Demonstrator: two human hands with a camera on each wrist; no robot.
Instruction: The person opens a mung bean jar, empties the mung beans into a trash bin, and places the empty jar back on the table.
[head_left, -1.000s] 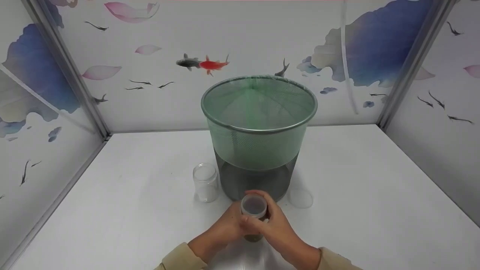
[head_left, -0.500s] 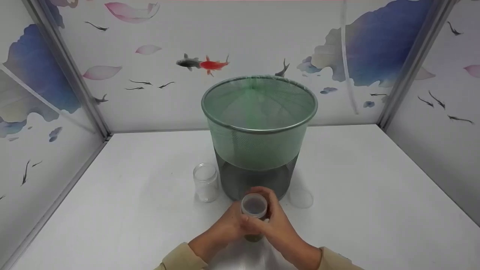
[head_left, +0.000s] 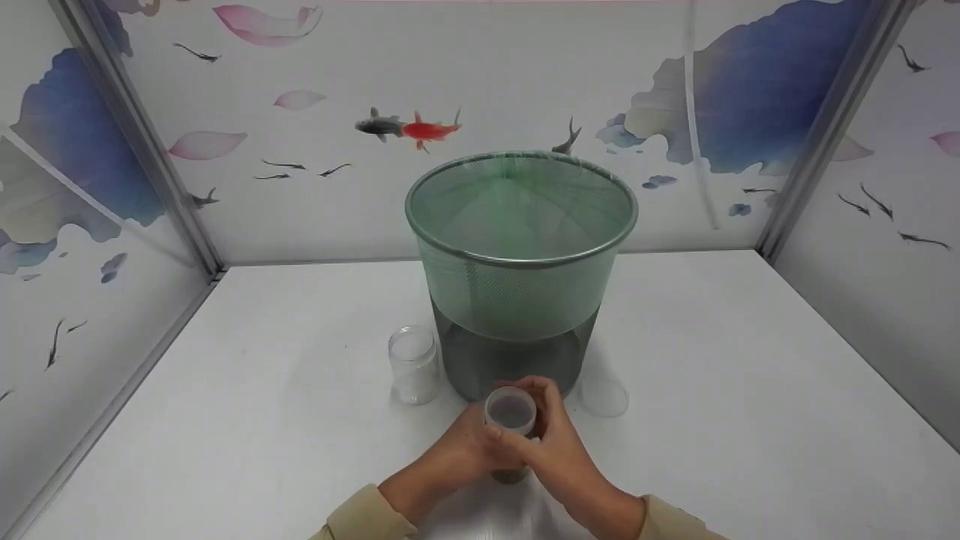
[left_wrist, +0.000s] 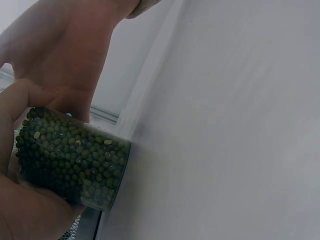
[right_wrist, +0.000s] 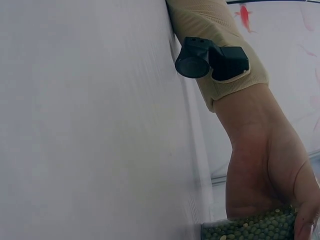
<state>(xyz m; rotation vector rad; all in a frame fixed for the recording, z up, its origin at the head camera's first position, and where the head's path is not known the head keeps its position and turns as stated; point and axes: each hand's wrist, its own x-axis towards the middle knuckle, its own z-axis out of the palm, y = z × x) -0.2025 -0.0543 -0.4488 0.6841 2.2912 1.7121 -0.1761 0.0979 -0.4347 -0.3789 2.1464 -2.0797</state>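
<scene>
In the head view both hands hold a clear jar of green mung beans [head_left: 510, 412] upright, near the front of the table. My left hand [head_left: 459, 450] grips it from the left side. The right hand [head_left: 566, 450] curls around its upper part, with the thumb across the front. The jar's round top has a pale, translucent rim; whether a lid covers it I cannot tell. Beans fill the lower part of the jar [left_wrist: 75, 155] in the left wrist view. The right wrist view catches only part of the bean jar [right_wrist: 252, 227] at its bottom edge.
A tall mesh wastebasket [head_left: 517, 300] with a green liner stands just beyond the hands. To its left sits a clear jar [head_left: 412, 367] with no beans visible. A clear round disc, perhaps a lid [head_left: 604, 396], lies on the right. Printed panels wall the white table [head_left: 750, 390].
The right fingers shift slightly around the top of the jar. The jar stays in about the same place between both hands, and the things on the table have not moved.
</scene>
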